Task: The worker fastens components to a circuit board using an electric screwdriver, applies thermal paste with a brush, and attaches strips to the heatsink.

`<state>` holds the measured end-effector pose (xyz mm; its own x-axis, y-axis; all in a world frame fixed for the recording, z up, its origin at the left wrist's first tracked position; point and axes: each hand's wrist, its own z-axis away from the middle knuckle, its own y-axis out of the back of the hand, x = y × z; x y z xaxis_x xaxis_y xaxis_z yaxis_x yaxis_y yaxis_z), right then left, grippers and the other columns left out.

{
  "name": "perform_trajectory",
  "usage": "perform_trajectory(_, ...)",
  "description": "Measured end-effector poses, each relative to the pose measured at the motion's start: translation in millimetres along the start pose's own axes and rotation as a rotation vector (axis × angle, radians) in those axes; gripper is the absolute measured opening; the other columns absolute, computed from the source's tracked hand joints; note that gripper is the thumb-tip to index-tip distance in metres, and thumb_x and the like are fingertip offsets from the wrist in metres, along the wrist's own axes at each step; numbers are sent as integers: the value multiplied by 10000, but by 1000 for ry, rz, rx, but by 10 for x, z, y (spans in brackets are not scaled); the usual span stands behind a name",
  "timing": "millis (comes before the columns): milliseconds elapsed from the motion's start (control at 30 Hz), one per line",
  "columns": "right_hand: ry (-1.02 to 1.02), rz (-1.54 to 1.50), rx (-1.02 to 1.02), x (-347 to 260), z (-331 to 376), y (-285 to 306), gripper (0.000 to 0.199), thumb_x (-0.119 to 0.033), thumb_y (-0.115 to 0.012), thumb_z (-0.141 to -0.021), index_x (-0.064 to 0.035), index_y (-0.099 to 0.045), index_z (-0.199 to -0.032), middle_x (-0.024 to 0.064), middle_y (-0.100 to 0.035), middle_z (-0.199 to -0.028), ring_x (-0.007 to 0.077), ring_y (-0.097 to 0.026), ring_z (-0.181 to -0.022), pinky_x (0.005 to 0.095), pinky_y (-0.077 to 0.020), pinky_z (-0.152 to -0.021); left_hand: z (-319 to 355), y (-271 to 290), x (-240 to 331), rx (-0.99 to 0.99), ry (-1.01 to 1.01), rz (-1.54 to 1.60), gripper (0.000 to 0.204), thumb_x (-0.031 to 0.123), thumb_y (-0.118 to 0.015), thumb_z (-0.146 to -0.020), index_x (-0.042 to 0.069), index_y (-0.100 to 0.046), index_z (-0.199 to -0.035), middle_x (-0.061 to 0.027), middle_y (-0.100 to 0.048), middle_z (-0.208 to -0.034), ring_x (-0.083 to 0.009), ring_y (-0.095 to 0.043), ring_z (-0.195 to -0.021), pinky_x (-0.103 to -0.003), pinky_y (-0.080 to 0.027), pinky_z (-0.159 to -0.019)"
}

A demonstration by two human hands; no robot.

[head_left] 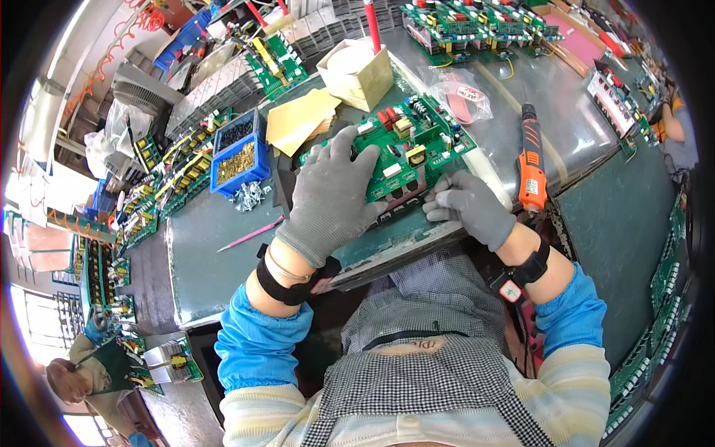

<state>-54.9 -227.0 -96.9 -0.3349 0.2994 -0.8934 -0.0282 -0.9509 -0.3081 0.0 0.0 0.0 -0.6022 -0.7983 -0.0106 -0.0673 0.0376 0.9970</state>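
a worker in grey knit gloves and blue sleeve covers bends over a green circuit board (406, 145) lying on a dark fixture at the centre of the bench (216, 246). the left hand (331, 197) lies spread flat over the board's near left corner, fingers splayed and pressing down, not clenched, hiding whatever parts sit beneath the palm. the right hand (469, 208) rests at the board's near right edge, at about four o'clock from its middle, fingers curled in against the edge; whether they grip the board or merely touch it cannot be told from here. an orange electric screwdriver (530, 160) lies untouched just beside the right hand, at one o'clock from it. at ten o'clock from the board stands a blue bin (238, 156) of small brass and dark parts, with a stack of yellow sheets (298, 115) between bin and board. an open cardboard box (357, 71) stands at twelve o'clock, a clear plastic bag (465, 93) at one o'clock. a pink pencil (249, 235) lies at eight o'clock of the left hand. more green boards (477, 26) crowd the far edge, bent by the lens and hard to make out
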Motion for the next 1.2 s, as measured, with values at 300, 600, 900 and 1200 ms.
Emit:
perform_trajectory(300, 73, -190, -44, -3, -15, -69, 187, -25, -553, -903, 37, -526, -1078, 170, -595, -1033, 268, -662, -931, 368, -582, -875, -11, -91, 45, 133, 16, -66, 570, 381, -773, -757, 107, -585, -1220, -203, -465, -1362, -425, -550, -1173, -472, -493, -967)
perform_trajectory(600, -63, -663, -153, 337, 194, -265, 243, -16, -550, -915, 57, -503, -1142, 250, -607, -1107, 366, -645, -1015, 516, -549, -937, 315, 82, -3, 202, 9, -164, 965, 439, -849, -631, 101, -433, -1434, -195, -399, -1475, -408, -459, -1297, -465, -347, -1116)
perform_trajectory(900, 217, -355, -346, 643, 73, -623, 174, 17, -516, -965, 157, -534, -1065, 214, -603, -1099, 339, -632, -1096, 472, -539, -1001, 354, 11, -60, 92, 67, -16, 933, 286, -834, -672, 128, -364, -1463, -130, -504, -1393, -343, -572, -1180, -437, -497, -967)
perform_trajectory(1200, 76, -630, -289, 549, -78, -723, 128, 26, -523, -959, 131, -557, -1023, 182, -613, -1023, 281, -646, -1058, 415, -553, -979, 238, -23, -9, 145, 153, -60, 805, 264, -802, -717, 128, -407, -1405, -135, -554, -1297, -340, -600, -1131, -435, -529, -903)
